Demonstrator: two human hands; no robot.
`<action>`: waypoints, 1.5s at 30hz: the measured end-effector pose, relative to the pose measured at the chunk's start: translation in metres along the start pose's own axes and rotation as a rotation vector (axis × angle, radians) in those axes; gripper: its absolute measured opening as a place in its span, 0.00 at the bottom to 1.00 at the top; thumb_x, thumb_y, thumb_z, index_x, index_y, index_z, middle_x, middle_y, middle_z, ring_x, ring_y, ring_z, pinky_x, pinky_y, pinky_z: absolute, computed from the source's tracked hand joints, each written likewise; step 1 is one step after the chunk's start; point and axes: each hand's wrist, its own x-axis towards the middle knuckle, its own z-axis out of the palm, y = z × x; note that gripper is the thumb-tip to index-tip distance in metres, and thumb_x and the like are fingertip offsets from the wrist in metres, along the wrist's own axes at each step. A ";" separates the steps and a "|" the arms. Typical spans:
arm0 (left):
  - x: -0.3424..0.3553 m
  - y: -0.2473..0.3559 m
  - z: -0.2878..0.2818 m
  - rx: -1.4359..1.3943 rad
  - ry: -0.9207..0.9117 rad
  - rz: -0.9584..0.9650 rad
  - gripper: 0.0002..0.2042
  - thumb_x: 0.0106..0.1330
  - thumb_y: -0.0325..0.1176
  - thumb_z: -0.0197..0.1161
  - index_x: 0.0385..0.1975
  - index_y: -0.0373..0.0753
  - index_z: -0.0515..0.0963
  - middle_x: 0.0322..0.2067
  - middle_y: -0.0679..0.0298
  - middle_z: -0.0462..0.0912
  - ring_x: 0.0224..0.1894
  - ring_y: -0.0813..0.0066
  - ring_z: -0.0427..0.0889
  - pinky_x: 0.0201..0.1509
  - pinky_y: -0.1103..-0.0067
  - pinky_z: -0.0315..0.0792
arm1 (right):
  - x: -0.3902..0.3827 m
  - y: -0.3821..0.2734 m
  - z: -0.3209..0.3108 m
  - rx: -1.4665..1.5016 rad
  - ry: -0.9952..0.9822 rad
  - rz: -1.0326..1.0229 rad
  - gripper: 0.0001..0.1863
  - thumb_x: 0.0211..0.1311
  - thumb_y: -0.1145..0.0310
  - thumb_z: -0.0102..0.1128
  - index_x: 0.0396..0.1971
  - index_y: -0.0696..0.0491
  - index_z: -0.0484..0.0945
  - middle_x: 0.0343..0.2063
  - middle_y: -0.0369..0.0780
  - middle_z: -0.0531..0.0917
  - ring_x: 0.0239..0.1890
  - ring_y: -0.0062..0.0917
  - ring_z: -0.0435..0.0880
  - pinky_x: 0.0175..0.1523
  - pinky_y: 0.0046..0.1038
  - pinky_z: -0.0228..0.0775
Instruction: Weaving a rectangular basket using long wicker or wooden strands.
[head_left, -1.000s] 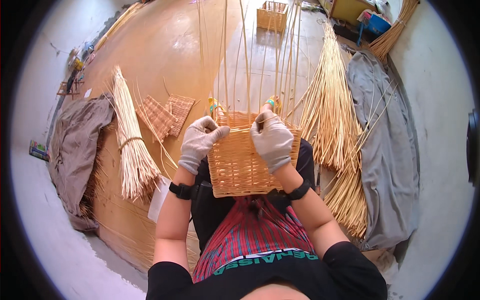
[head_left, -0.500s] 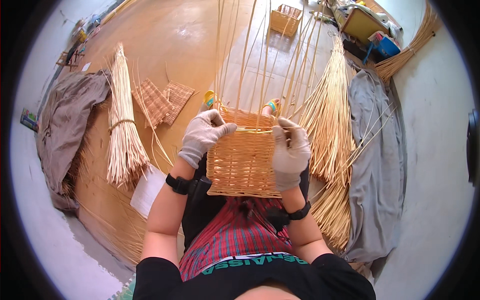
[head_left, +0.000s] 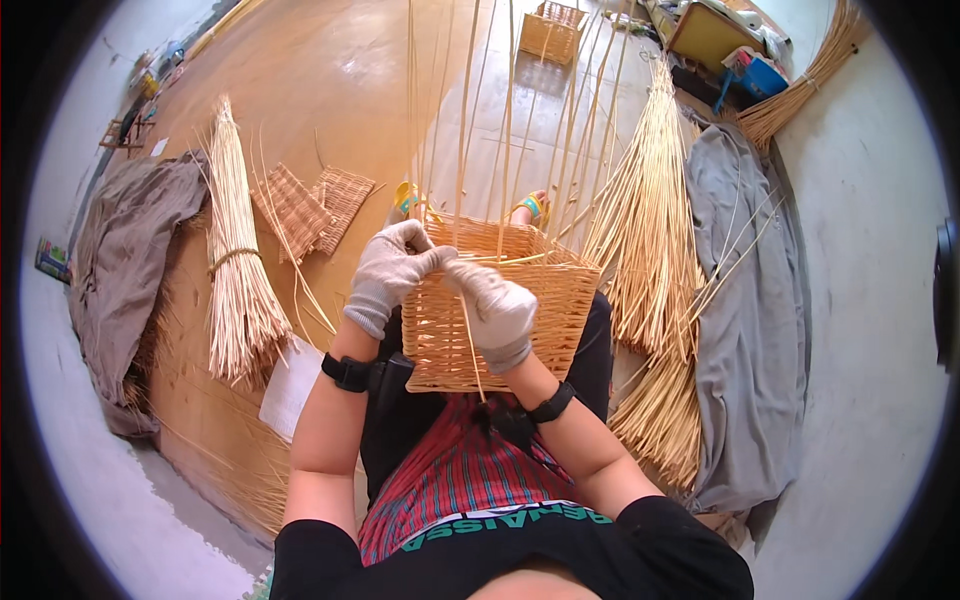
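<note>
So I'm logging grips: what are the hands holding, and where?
Both hands, left hand and right hand, grip one wicker strand at the near rim of the half-woven basket.

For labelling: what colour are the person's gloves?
Light grey, on both the left hand and right hand, head view.

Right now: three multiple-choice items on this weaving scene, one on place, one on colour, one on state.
1. Where is the tied reed bundle?
A. person's left of the basket
B. inside the basket
C. on the grey cloth

2. What colour are the wrist bands?
A. white
B. black
C. red

3. How does the basket stand?
A. lidded
C. flattened
B. unfinished, stakes sticking up

Answers:
1 A: it lies on the floor left of the basket.
2 B: both are black.
3 B: long stakes rise from the rim, where left hand and right hand meet.
</note>
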 end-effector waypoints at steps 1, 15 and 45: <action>0.000 0.000 0.000 -0.016 -0.002 -0.027 0.16 0.57 0.40 0.80 0.23 0.37 0.79 0.21 0.71 0.78 0.27 0.84 0.72 0.32 0.80 0.69 | 0.000 -0.004 -0.001 0.060 -0.071 -0.019 0.11 0.58 0.81 0.62 0.40 0.57 0.86 0.37 0.44 0.89 0.30 0.31 0.89 0.38 0.27 0.82; -0.003 0.003 0.001 0.016 0.021 0.005 0.16 0.58 0.40 0.80 0.25 0.37 0.79 0.23 0.69 0.80 0.28 0.84 0.75 0.33 0.81 0.72 | 0.009 0.014 -0.043 0.510 0.132 0.748 0.27 0.67 0.80 0.61 0.64 0.55 0.67 0.38 0.38 0.85 0.34 0.14 0.80 0.39 0.17 0.75; -0.010 -0.015 0.000 -0.136 0.067 0.022 0.17 0.56 0.41 0.80 0.26 0.35 0.80 0.23 0.68 0.81 0.28 0.81 0.76 0.33 0.78 0.71 | 0.041 -0.013 -0.165 -0.432 -0.647 -0.114 0.17 0.59 0.73 0.64 0.49 0.49 0.83 0.40 0.41 0.86 0.45 0.38 0.85 0.51 0.38 0.76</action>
